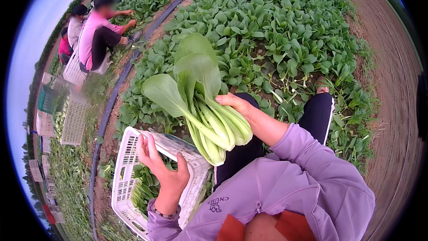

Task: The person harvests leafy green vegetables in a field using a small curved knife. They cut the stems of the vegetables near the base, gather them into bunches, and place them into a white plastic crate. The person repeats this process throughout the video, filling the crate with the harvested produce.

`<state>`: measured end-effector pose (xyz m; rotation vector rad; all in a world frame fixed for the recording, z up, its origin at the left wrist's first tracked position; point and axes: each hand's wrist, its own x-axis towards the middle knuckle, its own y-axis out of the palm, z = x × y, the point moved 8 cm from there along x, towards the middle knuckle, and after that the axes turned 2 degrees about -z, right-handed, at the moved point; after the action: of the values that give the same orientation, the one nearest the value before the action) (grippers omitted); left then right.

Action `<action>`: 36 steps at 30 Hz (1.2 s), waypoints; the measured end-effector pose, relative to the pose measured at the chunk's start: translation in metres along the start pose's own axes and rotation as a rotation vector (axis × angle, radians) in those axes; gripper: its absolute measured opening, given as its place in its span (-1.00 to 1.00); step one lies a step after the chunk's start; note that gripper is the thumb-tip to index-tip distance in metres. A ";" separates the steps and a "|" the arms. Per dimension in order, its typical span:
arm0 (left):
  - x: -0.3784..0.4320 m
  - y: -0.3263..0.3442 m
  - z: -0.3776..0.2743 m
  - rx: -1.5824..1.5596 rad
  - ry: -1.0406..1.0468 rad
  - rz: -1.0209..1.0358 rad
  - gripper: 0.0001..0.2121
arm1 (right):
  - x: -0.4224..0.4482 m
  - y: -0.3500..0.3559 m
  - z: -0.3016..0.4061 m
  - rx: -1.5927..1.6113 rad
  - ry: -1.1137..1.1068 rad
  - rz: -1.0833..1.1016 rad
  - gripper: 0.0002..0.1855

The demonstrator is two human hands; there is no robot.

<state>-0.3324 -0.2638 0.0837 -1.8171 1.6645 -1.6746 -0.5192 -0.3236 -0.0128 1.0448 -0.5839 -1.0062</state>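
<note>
A bunch of bok choy (209, 124) is gripped in my right hand (239, 105), its pale stalk ends pointing down towards my lap and its broad leaves fanned out upward. My left hand (165, 167) is raised, fingers spread and holding nothing, over the white plastic crate (122, 164) at my left side. Inside that crate lie more bok choy (147, 187), partly hidden by my left hand and forearm. The bunch hangs beside the crate's near corner; whether it touches the rim I cannot tell.
Rows of growing bok choy (267, 16) stretch ahead. A dark hose (113, 97) runs along the left. Beyond it a person in pink (97, 36) sits working among others. A filled white crate (74, 117) and a green crate (46, 98) stand there. A dirt track (394, 100) borders the right.
</note>
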 end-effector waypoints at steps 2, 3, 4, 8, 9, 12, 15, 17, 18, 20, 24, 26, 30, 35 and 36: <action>-0.021 0.031 0.039 -1.052 -0.606 0.368 -0.10 | 0.018 0.014 0.012 -0.327 -0.085 0.027 -0.27; -0.031 0.045 0.032 -1.583 -0.809 0.500 -0.07 | 0.026 0.024 0.006 -0.517 -0.099 0.077 -0.19; -0.022 0.046 0.024 -1.564 -0.776 0.513 -0.02 | 0.036 0.041 0.000 -0.792 -0.230 0.085 -0.05; -0.049 0.073 0.080 -1.385 -1.005 0.120 -0.26 | 0.052 0.118 -0.046 -1.433 -0.246 0.084 0.13; -0.049 0.082 0.086 -1.513 -0.973 0.018 -0.34 | 0.061 0.118 -0.055 -1.471 -0.210 0.090 0.11; -0.085 0.081 0.118 -1.809 -1.071 -0.083 -0.43 | 0.085 0.140 -0.087 -1.601 -0.040 0.253 0.05; -0.153 0.056 0.162 -2.030 -1.075 -0.438 -0.33 | 0.095 0.163 -0.109 -1.707 -0.193 0.416 -0.01; -0.177 0.003 0.181 -1.974 -0.895 -0.629 -0.27 | 0.095 0.145 -0.087 -1.551 -0.035 0.292 -0.04; -0.213 -0.027 0.206 -1.727 -0.957 -0.725 -0.26 | 0.091 0.132 -0.065 -1.499 -0.076 0.223 -0.13; -0.321 -0.123 0.265 -1.272 -1.223 -0.667 -0.43 | 0.088 0.090 -0.017 -1.540 -0.160 0.038 -0.25; -0.452 -0.219 0.333 -0.226 -1.724 -0.303 -0.47 | 0.063 -0.002 0.096 -1.608 -0.174 -0.423 -0.45; -0.520 -0.215 0.360 0.110 -1.794 0.061 -0.40 | 0.044 -0.033 0.120 -1.576 -0.183 -0.530 -0.49; -0.552 -0.179 0.366 0.481 -1.858 0.580 -0.23 | 0.017 -0.068 0.114 -1.609 -0.221 -0.627 -0.49; -0.610 -0.159 0.394 0.412 -1.726 0.689 -0.11 | -0.042 -0.084 0.128 -1.601 -0.271 -0.801 -0.48; -0.616 -0.157 0.399 0.394 -1.705 0.680 -0.09 | -0.053 -0.092 0.134 -1.570 -0.245 -0.859 -0.49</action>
<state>0.2196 0.0568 -0.3100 -1.3101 0.7782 0.0962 -0.6868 -0.3471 -0.0375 -0.3367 0.5805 -1.8251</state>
